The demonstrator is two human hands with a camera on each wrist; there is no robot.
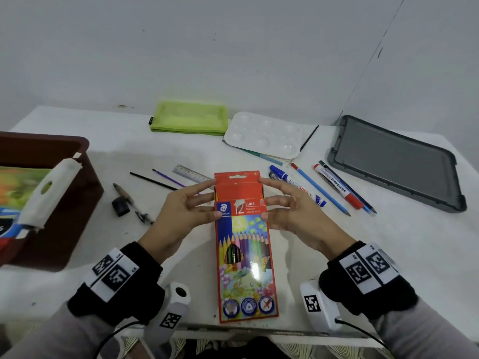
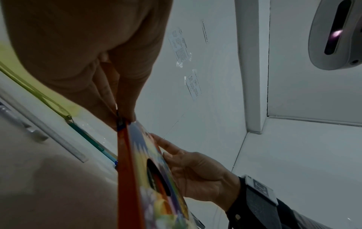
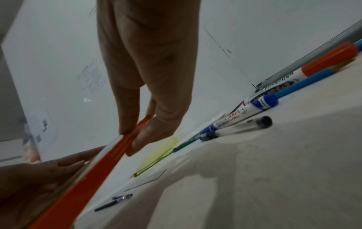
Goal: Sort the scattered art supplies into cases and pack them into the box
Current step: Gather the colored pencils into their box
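A red coloured-pencil box (image 1: 243, 244) with its top flap open is held above the white table (image 1: 388, 255), tilted up at its far end. My left hand (image 1: 191, 206) pinches its left edge between thumb and fingers, and my right hand (image 1: 282, 203) pinches its right edge. In the left wrist view the pencil box (image 2: 133, 178) appears edge-on under my left hand (image 2: 121, 117). In the right wrist view my right hand (image 3: 137, 133) pinches the box's orange edge (image 3: 109, 164). Coloured pencils show through the box window.
A brown box (image 1: 85, 177) stands at the left. A green pouch (image 1: 189, 120) and white palette (image 1: 264, 136) lie at the back, a grey lid (image 1: 396, 161) at right. Markers (image 1: 298, 185), pens, a blue pencil (image 1: 321, 190), a ruler (image 1: 189, 173) and brushes lie scattered.
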